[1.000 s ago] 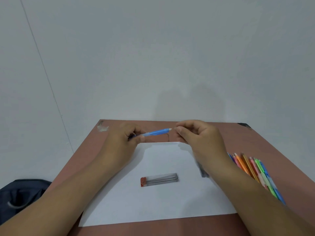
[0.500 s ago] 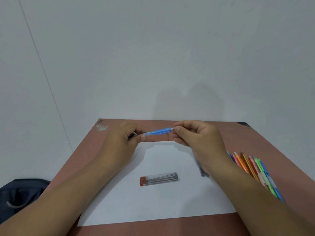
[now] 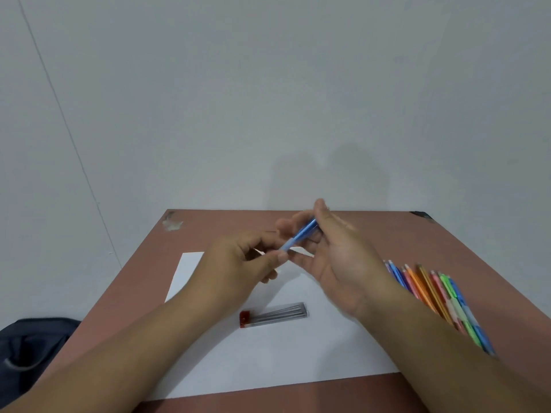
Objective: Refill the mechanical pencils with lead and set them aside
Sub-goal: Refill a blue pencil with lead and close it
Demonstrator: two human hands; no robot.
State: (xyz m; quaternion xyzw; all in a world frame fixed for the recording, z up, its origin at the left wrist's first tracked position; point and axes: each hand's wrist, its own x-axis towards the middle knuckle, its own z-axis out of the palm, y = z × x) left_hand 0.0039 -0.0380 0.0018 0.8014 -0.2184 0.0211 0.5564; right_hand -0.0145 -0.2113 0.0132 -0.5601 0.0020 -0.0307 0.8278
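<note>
the blue mechanical pencil (image 3: 301,235) is up off the table, slanting from low-left to high-right between my two hands, above the far edge of the white paper (image 3: 298,353). my left hand (image 3: 238,263) pinches its lower end between thumb and curled fingers; my right hand (image 3: 337,257) has fingertips closed on the upper end, palm turned toward me — whether anything sits between those fingertips besides the pencil i can't tell, it's blurred. i judge the pencil light, stiff, smooth plastic that will roll or slip if held loosely, so the barrel is best taken near each end, as now, leaving the middle free. the leads inside it would be brittle — no bending, no squeezing at the tip. nearer to me on the paper lies the clear lead case (image 3: 274,315) with its red cap to the left, thin leads showing inside; it looks feather-light and easy to knock. to the right, on the brown table (image 3: 208,231), the coloured pencils (image 3: 438,296) lie in a row side by side. a dark bag (image 3: 26,344) sits off the table at the near left.
</note>
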